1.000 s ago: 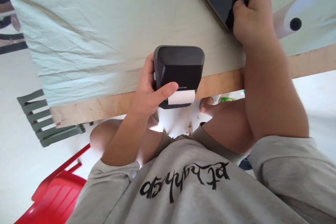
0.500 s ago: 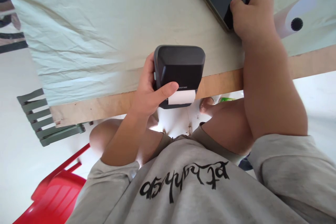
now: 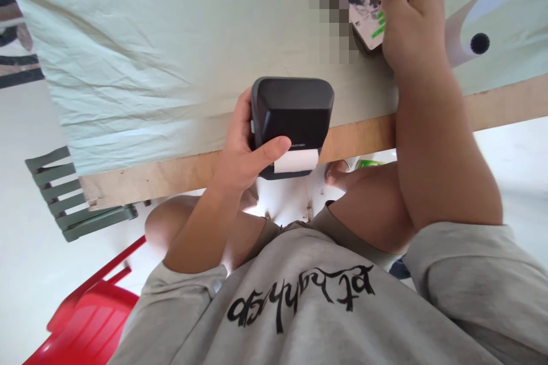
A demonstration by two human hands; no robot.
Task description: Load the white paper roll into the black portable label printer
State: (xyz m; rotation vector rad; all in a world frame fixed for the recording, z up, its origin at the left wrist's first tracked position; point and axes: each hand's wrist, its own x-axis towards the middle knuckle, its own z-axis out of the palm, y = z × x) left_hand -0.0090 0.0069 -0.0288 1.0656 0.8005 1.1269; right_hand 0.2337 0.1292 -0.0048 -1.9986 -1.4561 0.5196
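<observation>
Firmly, left hand [image 3: 242,154] is clamped on black device [image 3: 295,120], thumb on front beside white paper strip [image 3: 299,160]; device is before wooden table edge [image 3: 149,182]; right hand [image 3: 415,28] has thumb at edge of phone [image 3: 368,5] with lit screen, cannot tell if fingers grip; phone is over pale cloth [image 3: 171,40], near white roll [image 3: 462,37]

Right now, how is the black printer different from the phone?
The black printer is chunky; the phone is slim. The printer has white paper showing; the phone has a lit screen. The left hand grips the printer, while the right hand is at the phone's edge. Both have rounded corners.
</observation>
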